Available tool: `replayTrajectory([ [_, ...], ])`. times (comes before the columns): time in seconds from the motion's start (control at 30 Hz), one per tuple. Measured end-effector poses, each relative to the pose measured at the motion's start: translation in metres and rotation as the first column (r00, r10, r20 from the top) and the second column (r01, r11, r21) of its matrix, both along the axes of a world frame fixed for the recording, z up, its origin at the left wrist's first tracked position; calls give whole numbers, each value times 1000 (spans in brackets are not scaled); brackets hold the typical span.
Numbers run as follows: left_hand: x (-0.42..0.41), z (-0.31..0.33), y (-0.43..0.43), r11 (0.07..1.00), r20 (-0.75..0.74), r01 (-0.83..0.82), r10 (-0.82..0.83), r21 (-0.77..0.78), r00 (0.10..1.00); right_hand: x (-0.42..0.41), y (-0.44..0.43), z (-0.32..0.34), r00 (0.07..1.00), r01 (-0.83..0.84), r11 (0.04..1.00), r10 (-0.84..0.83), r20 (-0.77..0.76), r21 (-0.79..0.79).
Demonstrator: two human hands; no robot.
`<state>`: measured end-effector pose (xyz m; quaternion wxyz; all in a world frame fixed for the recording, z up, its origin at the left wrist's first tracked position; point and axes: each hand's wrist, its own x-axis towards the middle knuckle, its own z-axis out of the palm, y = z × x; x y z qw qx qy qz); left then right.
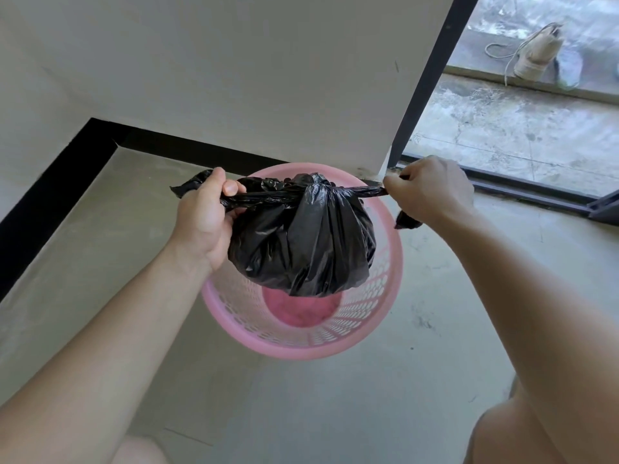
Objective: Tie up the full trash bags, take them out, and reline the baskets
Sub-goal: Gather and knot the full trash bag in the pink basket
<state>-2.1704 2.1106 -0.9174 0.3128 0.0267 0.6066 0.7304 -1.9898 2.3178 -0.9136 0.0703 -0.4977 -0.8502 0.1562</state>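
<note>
- There is only one view, from a camera worn on the person's head.
- It looks forward and steeply down, over both forearms, at the concrete floor (pixel 385 396).
- It is close: the pink basket (pixel 301 346) fills the middle.
- At the top right the wide angle reaches a doorway threshold (pixel 522 135).

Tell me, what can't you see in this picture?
Head view only:
- What is inside the black bag: the dark plastic hides it.
- Part of the pink basket floor: the bag hangs in front.
- The bag's ends, inside the left hand and right hand grip.
- The shoe outside: blurred through the glass.
</note>
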Motion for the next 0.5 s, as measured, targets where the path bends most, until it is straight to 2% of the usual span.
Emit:
replayTrajectory([
  [0.03,0,0,-1,995,-107,-27,16,-95,994,0,0,2,999,-9,1000,8,-48,-29],
  [0.07,-3,0,-2,982,-229,-52,9,-182,973,-1,0,4,994,-33,990,17,-111,-135],
  [0.1,-5,0,-4,970,-319,-63,-16,-234,948,-2,-1,10,983,-79,945,20,-184,-319],
  [0.13,-6,2,-6,964,-348,-27,-70,-266,935,-2,-4,15,965,-152,841,12,-262,-520],
  [0.17,-6,4,-8,952,-351,47,-158,-304,923,-2,-7,21,940,-247,724,17,-341,-644],
  [0.2,-5,4,-10,919,-360,141,-280,-367,890,-4,-10,24,904,-359,634,52,-425,-685],
  [0.27,-2,4,-10,793,-413,271,-535,-545,737,-10,-20,28,786,-565,519,101,-610,-642],
  [0.33,1,3,-7,748,-468,292,-619,-596,631,-16,-32,28,683,-677,418,47,-729,-607],
  [0.37,2,3,-5,772,-509,276,-598,-572,619,-18,-35,28,661,-697,352,-22,-750,-624],
  [0.43,3,3,-3,825,-541,226,-520,-518,661,-23,-38,26,670,-697,166,-192,-717,-697],
  [0.47,2,4,-2,842,-540,194,-483,-504,689,-26,-39,24,677,-691,118,-238,-696,-713],
  [0.5,1,4,-2,855,-543,162,-448,-493,710,-30,-39,21,677,-685,137,-246,-694,-716],
])
